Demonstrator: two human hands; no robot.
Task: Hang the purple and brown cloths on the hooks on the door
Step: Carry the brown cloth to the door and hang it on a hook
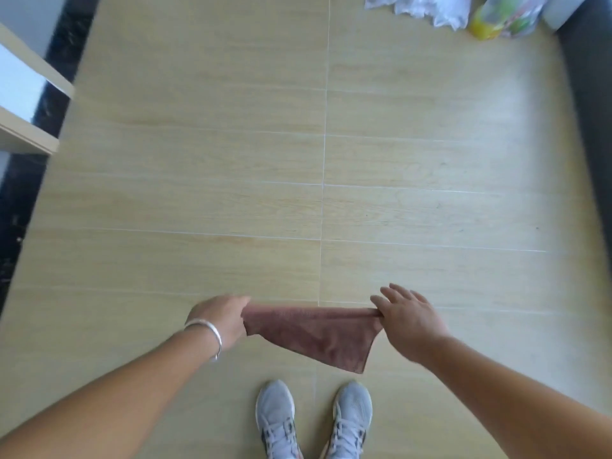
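Both hands hold the brown cloth (311, 332) stretched above the floor (231, 193) — left hand (218, 318) closed on one corner, right hand (405, 318) pinching the other. Plastic bags (447, 9) lie far off — contents unclear.

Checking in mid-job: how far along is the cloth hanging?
Nothing shows as hung. In hand: the brown cloth, stretched between the left hand and right hand above the floor. Left: hooking it on the door. The purple cloth, door and hooks are out of view.
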